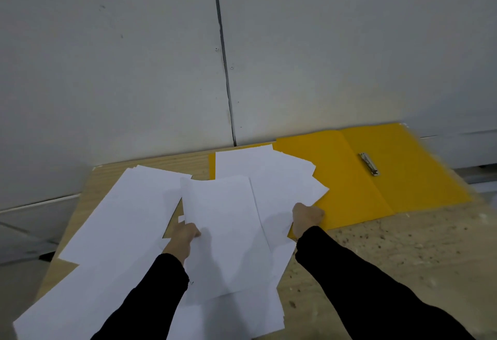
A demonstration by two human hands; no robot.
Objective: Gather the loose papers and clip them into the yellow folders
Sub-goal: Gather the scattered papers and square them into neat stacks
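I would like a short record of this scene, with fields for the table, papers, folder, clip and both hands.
table: wooden table
papers: white papers, loose, overlapping
folder: yellow folder, open, flat, partly under papers
clip: metal clip, inside folder, holding nothing
hands: left hand grips one sheet; right hand grips sheets' edge

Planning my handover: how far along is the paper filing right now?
Done: one yellow folder lies open, its metal clip bare. In hand: the left hand and right hand each grip white sheets from the spread. Left: more loose papers lie scattered on the table; nothing is clipped in yet.
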